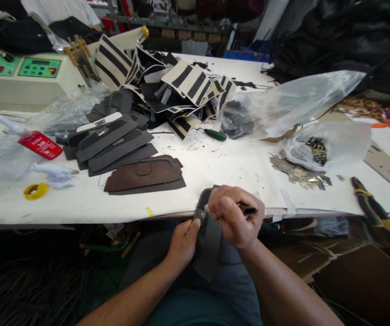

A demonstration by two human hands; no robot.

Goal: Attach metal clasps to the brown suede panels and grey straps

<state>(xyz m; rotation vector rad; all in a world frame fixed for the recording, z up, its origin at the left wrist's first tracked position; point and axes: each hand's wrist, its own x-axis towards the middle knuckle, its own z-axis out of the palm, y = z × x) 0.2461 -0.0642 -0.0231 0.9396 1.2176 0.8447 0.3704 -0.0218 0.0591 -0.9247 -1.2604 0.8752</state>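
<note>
My left hand point(183, 242) grips the edge of a dark grey panel point(207, 253) with a rounded end, tilted over my lap at the table edge. The thumb presses beside a small metal plate point(202, 214) on the panel. Over the panel's upper part, my right hand point(237, 217) is closed in a fist. A dark end of something shows at the right side of that fist; the rest is hidden by the fingers. Nearest on the table is a brown panel point(143, 174) with a tab, lying on a grey one.
Grey panels point(120, 149) are stacked at left, near a red glue bottle point(41, 144) and yellow tape roll point(36, 191). Striped pieces point(188, 83) pile up behind a green-handled tool point(215, 134). Metal plates point(298, 174), a plastic bag point(337, 142) and pliers point(371, 203) lie at right.
</note>
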